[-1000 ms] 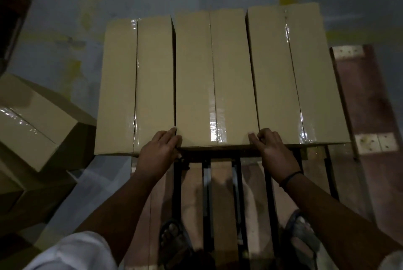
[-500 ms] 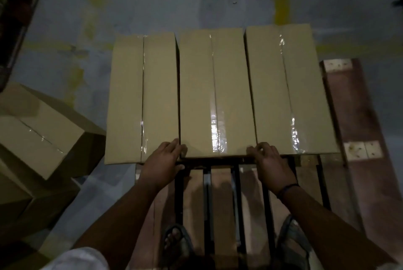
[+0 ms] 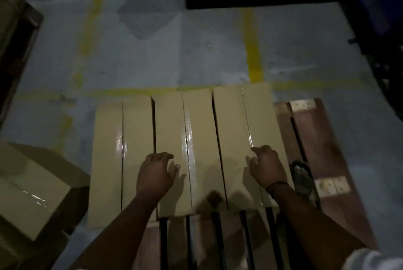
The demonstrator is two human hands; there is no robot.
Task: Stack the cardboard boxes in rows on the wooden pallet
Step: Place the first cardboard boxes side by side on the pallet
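1 wooden pallet [image 3: 309,138], reddish-brown, lies on a grey floor [image 3: 174,56] w/ yellow lines. Bare boards show along its right edge and near edge.

3 cardboard boxes sit on it in 1 row, side by side: left box [image 3: 109,160], middle box [image 3: 170,125], right box [image 3: 231,121]. All 3 are long, narrow and lying flat. Their long axis runs from the pallet's near edge toward its far edge, i.e. pointing away from the person, and the tape seams run the same way. There are thin dark gaps btwn neighbours.

1 loose box [image 3: 32,186] lies off the pallet on the floor to the left, turned at an angle.

2 hands: the left hand [image 3: 156,173] is over the near half of the middle box top, the right hand [image 3: 267,167] over the near half of the right box top. Both have fingers loosely bent, gripping nothing; can't tell if they touch the cardboard.

1 sandalled foot [image 3: 302,173] stands on the pallet just beside the right box. There's a dark band [image 3: 275,185] on the right wrist.
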